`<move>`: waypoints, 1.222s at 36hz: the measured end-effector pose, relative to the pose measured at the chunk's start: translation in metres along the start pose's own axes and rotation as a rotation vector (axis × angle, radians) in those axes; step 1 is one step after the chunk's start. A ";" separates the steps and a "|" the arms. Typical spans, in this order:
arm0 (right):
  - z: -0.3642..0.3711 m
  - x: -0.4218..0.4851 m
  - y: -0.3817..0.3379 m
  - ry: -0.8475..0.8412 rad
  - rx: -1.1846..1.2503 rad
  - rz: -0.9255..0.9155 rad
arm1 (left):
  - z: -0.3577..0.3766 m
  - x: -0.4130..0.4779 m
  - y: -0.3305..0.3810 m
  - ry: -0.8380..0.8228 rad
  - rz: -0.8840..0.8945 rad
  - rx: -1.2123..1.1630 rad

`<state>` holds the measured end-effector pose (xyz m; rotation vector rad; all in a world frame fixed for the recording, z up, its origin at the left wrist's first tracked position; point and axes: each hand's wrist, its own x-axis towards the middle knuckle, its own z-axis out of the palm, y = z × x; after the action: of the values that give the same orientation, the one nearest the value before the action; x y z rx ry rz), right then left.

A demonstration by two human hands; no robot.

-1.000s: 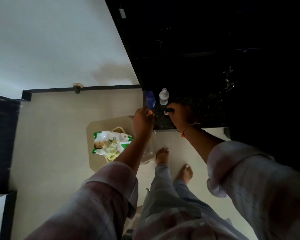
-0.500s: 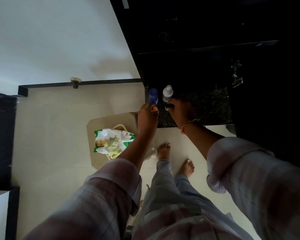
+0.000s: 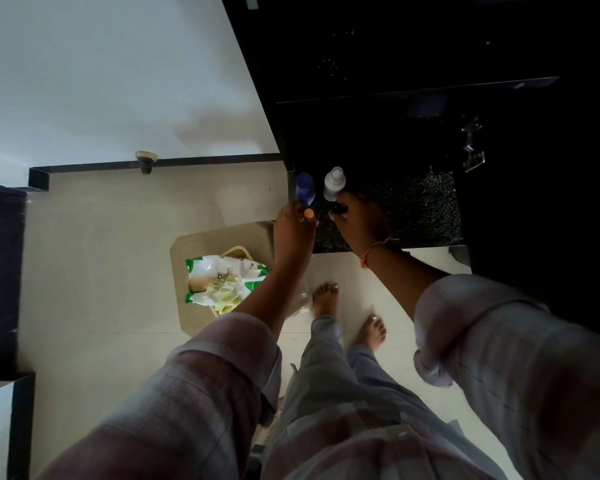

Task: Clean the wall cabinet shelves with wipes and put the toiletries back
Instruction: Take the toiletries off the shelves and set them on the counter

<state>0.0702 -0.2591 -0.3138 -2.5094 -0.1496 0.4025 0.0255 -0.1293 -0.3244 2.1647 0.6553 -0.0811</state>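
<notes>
Two bottles stand at the front left corner of the dark speckled shelf point(image 3: 413, 209): a blue bottle point(image 3: 305, 190) and, just beside it on the right, a white bottle point(image 3: 334, 181). Little has shifted over the last second. The left hand point(image 3: 293, 233) has crept up from just under the blue bottle to its lower end, where the fingers now curl round it. An orange spot at the fingertips is too small to name. The right hand point(image 3: 361, 223) has stayed at the foot of the white bottle, pinching a small dark thing point(image 3: 340, 210) whose kind I cannot make out. Both bottles have kept their places.

The pack of wipes point(image 3: 222, 278) lies down on a beige stool point(image 3: 187, 251), well apart from both hands, so wiping of this shelf looks finished and the putting back seems under way. The left hand is probably settling the blue bottle, and the small dark thing looks next to be set down. The blue bottle sits close to the shelf's edge, so a nudge could tip it off. The rest of the cabinet is too dark to judge.
</notes>
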 end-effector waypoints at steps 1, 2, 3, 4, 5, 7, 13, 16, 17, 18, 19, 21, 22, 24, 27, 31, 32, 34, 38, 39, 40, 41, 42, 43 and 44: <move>-0.001 -0.001 0.000 0.003 0.001 -0.001 | -0.001 -0.001 0.000 0.000 -0.005 -0.002; -0.002 -0.002 0.000 0.003 0.004 0.001 | -0.001 -0.002 0.001 0.000 -0.007 -0.002; -0.003 -0.003 0.001 -0.001 0.009 0.005 | -0.003 -0.003 0.002 0.002 -0.009 -0.003; -0.005 -0.005 0.001 -0.004 0.013 0.008 | -0.004 -0.006 0.004 0.004 -0.013 -0.002; -0.007 -0.007 0.001 -0.005 0.017 0.008 | -0.006 -0.008 0.006 0.006 -0.015 -0.002; -0.011 -0.011 0.002 0.001 0.005 0.000 | -0.009 -0.014 0.011 0.020 -0.020 0.011; -0.036 -0.029 -0.004 0.032 -0.018 -0.001 | -0.030 -0.037 0.026 0.096 0.042 0.069; -0.055 -0.040 -0.011 0.091 -0.011 -0.039 | -0.044 -0.048 0.040 0.131 0.107 0.051; -0.061 -0.043 -0.013 0.119 -0.010 -0.059 | -0.048 -0.051 0.046 0.142 0.135 0.054; -0.068 -0.046 -0.015 0.144 -0.007 -0.079 | -0.052 -0.054 0.052 0.147 0.162 0.056; -0.075 -0.050 -0.018 0.166 -0.001 -0.096 | -0.056 -0.057 0.059 0.149 0.191 0.055; -0.091 -0.055 -0.027 0.211 0.019 -0.126 | -0.066 -0.062 0.076 0.151 0.247 0.041; -0.100 -0.058 -0.032 0.233 0.033 -0.133 | -0.071 -0.065 0.087 0.150 0.264 0.027; -0.119 -0.064 -0.043 0.282 0.053 -0.148 | -0.082 -0.071 0.109 0.158 0.297 -0.012; -0.149 -0.069 -0.057 0.397 0.055 -0.184 | -0.097 -0.077 0.141 0.182 0.382 -0.073; -0.194 -0.073 -0.082 0.520 0.086 -0.230 | -0.116 -0.081 0.185 0.268 0.514 -0.083; -0.206 -0.074 -0.090 0.555 0.094 -0.241 | -0.122 -0.082 0.198 0.288 0.548 -0.102; -0.229 -0.076 -0.104 0.632 0.118 -0.258 | -0.133 -0.085 0.221 0.326 0.616 -0.139; -0.272 -0.076 -0.131 0.755 0.182 -0.344 | -0.158 -0.090 0.267 0.392 0.751 -0.194; -0.283 -0.076 -0.137 0.783 0.189 -0.356 | -0.165 -0.091 0.278 0.408 0.781 -0.206; -0.294 -0.076 -0.144 0.809 0.196 -0.366 | -0.172 -0.092 0.289 0.423 0.813 -0.217; -0.304 -0.076 -0.150 0.835 0.203 -0.378 | -0.179 -0.092 0.299 0.436 0.839 -0.226; -0.314 -0.076 -0.156 0.859 0.208 -0.395 | -0.186 -0.092 0.309 0.446 0.860 -0.235; -0.324 -0.076 -0.162 0.882 0.211 -0.413 | -0.192 -0.091 0.319 0.457 0.880 -0.241; -0.333 -0.075 -0.168 0.901 0.217 -0.428 | -0.198 -0.091 0.328 0.470 0.896 -0.242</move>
<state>0.1018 -0.3145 0.0613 -2.1293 -0.2509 -0.8283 0.0722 -0.1836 0.0626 2.0551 -0.1095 0.9469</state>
